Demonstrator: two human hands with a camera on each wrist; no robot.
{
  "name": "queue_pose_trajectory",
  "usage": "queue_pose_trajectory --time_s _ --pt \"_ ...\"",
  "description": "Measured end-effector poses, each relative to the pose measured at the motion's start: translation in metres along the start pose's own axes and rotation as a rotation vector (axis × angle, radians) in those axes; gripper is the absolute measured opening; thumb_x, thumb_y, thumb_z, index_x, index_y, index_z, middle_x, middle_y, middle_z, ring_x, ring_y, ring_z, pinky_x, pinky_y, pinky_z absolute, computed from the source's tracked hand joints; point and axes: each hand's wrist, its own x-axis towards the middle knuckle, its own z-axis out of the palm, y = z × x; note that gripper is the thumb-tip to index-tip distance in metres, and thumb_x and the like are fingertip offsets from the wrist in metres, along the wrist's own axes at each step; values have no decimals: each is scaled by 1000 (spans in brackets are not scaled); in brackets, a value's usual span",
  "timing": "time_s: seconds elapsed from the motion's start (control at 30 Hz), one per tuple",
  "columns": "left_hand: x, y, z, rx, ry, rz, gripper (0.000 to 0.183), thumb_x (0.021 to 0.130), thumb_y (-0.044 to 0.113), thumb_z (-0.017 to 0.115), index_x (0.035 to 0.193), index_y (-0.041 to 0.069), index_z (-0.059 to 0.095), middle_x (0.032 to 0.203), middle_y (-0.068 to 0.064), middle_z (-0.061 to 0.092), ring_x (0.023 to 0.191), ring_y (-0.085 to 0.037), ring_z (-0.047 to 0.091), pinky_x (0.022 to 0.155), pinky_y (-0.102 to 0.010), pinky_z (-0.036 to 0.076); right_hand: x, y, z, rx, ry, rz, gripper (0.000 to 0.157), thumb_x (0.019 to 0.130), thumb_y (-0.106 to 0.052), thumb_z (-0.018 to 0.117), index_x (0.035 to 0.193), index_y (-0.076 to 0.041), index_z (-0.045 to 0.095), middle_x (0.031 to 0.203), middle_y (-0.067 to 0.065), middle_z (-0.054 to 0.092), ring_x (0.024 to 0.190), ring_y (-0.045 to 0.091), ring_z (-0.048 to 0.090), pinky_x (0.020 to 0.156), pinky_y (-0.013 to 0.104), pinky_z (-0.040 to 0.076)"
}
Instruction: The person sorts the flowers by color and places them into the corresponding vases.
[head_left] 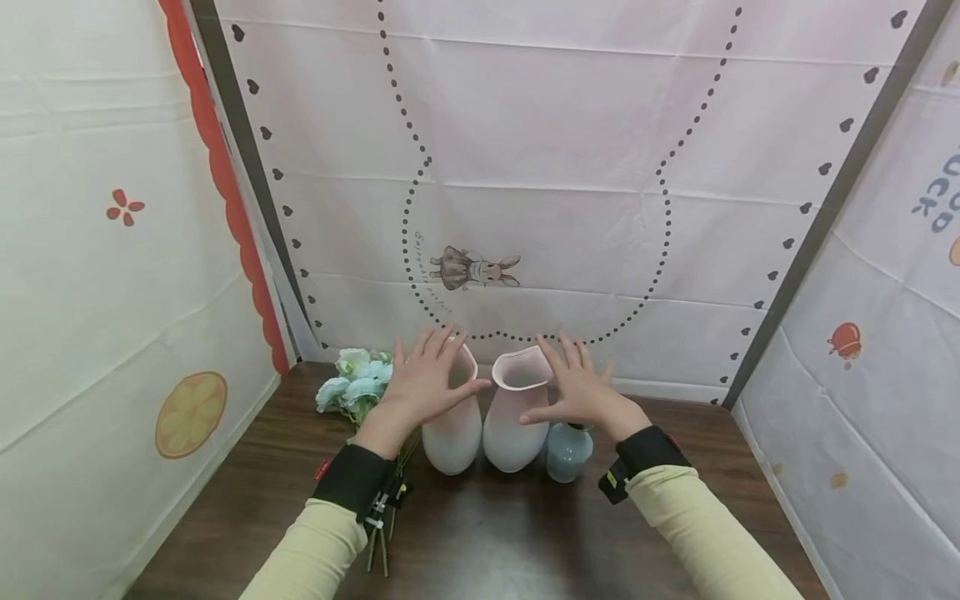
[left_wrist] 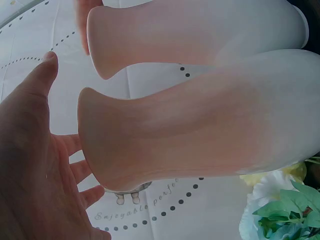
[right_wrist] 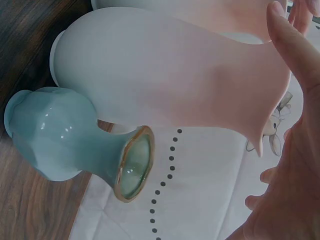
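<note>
Two tall vases, pink at the mouth and white below, stand side by side on the dark wooden table. My left hand (head_left: 423, 379) is spread by the mouth of the left vase (head_left: 452, 433), its fingers straight behind the rim in the left wrist view. Over at the right vase (head_left: 513, 433), my right hand (head_left: 581, 387) is spread beside the rim with the thumb in front. Below the right hand stands a small blue-green glazed vase (head_left: 567, 454) with a brown rim, its mouth partly covered in the head view. Neither hand grips anything.
Pale blue artificial flowers (head_left: 360, 387) lie left of the vases, their stems (head_left: 380, 550) running toward the near edge under the left wrist. White printed cloth walls (head_left: 547, 250) enclose the wooden table (head_left: 480, 542) at the back and both sides.
</note>
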Motion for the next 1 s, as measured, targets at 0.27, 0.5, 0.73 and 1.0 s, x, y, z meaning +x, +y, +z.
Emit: queue_pose_trajectory --time_s 0.27,0.5,0.73,1.0 --pt "1 -1 4 2 3 0 93 88 79 44 160 26 19 169 -3 15 156 -33 11 119 -71 0 0 10 2 17 -5 14 124 72 -68 77 161 -28 2 167 20 -7 151 52 -3 103 88 0" --pt "1 0 4 -11 4 1 93 88 78 45 160 25 20 169 -4 16 156 -33 11 119 -71 0 -3 20 6 33 -7 29 125 70 -66 79 162 -24 4 168 20 -6 152 51 -2 102 88 2" --pt "-1 1 0 -21 6 2 92 88 77 47 160 24 21 169 -4 16 156 -33 11 119 -71 0 -5 30 9 69 0 30 125 69 -64 81 161 -26 5 167 21 -5 151 52 -3 100 89 -1" --pt "-3 2 -2 -22 1 -2 93 88 77 47 160 25 20 169 -3 14 156 -33 11 119 -71 -1 -7 36 10 61 -9 50 127 69 -62 83 161 -26 3 167 24 -2 151 52 -2 101 89 -2"
